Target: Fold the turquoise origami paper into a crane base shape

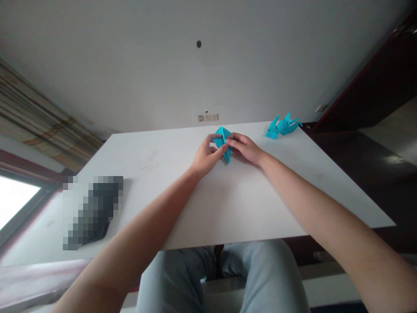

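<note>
A piece of folded blue origami paper [223, 131], kite-shaped with a narrow lower point, is held between both hands over the white table [260, 204]. My left hand [208, 154] grips its left side, the thumb pressing on the lower front. On the right edge, my right hand [246, 148] pinches the paper with thumb and forefinger. The fingers behind the paper are partly hidden. Folded blue paper cranes [285, 126] rest near the table's far right corner, overlapping so that their number is hard to tell.
At the table's left lies a dark, pixelated object [97, 213]. A wall with sockets [207, 117] rises behind the far edge. A striped curtain [39, 117] and a window [16, 200] are at left; my legs [260, 269] are under the near edge.
</note>
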